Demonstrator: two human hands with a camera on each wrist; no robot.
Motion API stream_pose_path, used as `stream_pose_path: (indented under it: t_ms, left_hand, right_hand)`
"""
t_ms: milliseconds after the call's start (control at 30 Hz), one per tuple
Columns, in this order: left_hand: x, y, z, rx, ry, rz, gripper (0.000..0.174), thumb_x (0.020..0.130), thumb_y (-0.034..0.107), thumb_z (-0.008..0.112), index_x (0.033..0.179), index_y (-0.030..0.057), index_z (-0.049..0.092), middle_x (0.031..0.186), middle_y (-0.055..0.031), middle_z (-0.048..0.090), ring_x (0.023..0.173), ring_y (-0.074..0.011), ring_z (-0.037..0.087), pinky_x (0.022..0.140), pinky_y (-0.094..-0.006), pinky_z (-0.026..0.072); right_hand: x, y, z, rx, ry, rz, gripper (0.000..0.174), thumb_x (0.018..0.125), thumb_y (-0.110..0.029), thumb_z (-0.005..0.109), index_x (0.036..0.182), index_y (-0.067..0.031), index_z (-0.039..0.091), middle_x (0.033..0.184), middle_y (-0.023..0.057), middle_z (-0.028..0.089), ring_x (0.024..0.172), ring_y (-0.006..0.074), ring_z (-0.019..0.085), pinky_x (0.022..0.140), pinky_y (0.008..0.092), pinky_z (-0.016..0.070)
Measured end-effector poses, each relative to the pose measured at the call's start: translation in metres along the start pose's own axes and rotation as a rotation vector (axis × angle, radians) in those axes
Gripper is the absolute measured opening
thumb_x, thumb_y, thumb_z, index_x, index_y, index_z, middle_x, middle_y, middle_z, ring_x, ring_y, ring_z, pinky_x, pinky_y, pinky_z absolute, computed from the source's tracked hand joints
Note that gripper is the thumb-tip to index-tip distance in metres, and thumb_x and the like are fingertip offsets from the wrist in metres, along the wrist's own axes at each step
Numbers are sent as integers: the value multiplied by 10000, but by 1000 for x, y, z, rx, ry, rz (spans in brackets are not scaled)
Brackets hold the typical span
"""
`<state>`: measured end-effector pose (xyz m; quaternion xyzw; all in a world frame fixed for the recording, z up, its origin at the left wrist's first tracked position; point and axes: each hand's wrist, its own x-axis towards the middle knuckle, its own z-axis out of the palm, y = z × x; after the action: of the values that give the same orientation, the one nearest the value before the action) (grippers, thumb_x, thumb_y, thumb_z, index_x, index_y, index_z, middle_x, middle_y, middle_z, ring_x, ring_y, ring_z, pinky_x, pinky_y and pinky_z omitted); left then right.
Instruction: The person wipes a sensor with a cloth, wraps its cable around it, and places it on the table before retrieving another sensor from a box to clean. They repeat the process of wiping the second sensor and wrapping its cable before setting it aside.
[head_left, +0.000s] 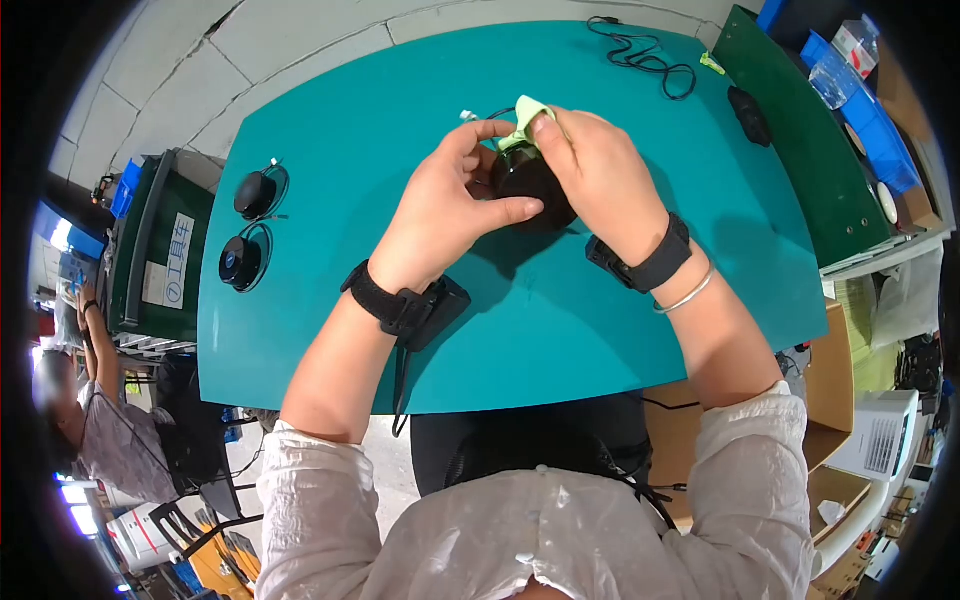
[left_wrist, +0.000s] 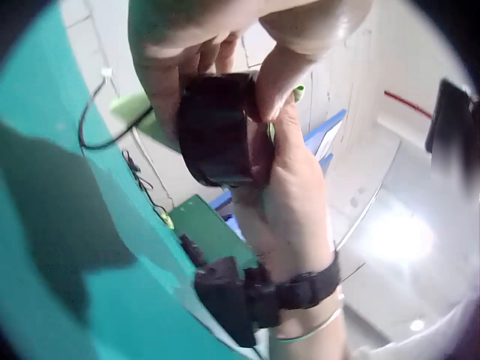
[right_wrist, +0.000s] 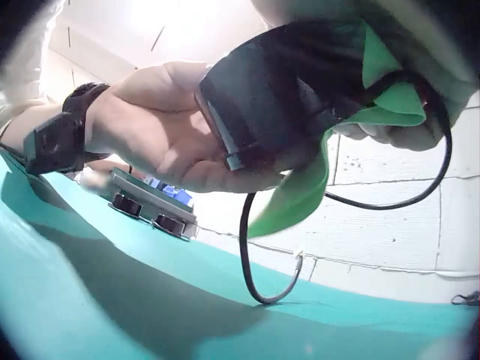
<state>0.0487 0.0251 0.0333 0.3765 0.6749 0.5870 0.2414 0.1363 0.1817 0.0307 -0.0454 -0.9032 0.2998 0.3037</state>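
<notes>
A round black device (head_left: pixel 528 185) with a black cable is held above the green table (head_left: pixel 350 330). The left hand (head_left: pixel 440 205) grips its side, thumb on the near face, fingers behind. The right hand (head_left: pixel 600 180) pinches a light green cloth (head_left: pixel 533 113) against the device's far edge. In the left wrist view the device (left_wrist: pixel 217 131) shows its dark rim between the two hands. In the right wrist view the cloth (right_wrist: pixel 300 195) hangs beside the device (right_wrist: pixel 270 90), and the cable (right_wrist: pixel 247 262) loops below, ending in a white connector.
Two round black devices with cables (head_left: pixel 255 195) (head_left: pixel 240 262) lie at the table's left. A coiled black cable (head_left: pixel 640 58), a small green item (head_left: pixel 712 63) and a black object (head_left: pixel 748 115) lie at the far right. Another person (head_left: pixel 110 430) is at the far left.
</notes>
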Motion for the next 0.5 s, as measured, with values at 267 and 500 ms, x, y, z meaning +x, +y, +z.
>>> stream_pose_path:
  t_ms: [267,500]
  left_hand:
    - [0,4,-12,-539,90,-47,505,899,79,628,1369,8,457,1176,-102,605,1046,-173,599,917,-330,481]
    - [7,-17,-9,-1045,311,-227,284,1005,201,495,1204,2,530,1180,-103,593,1088,-231,580,985,-395,486]
  right_hand:
    - [4,2,4,-50,123,-453,349,969,-206,523,1280,-56,568,1298,131,584,1142,335,581,995,396,469]
    - [-4,-5,15,-31,80,-423,396,906,-42,550,1301,-58,563,1335,117,564,1198,297,564,1022,393,468]
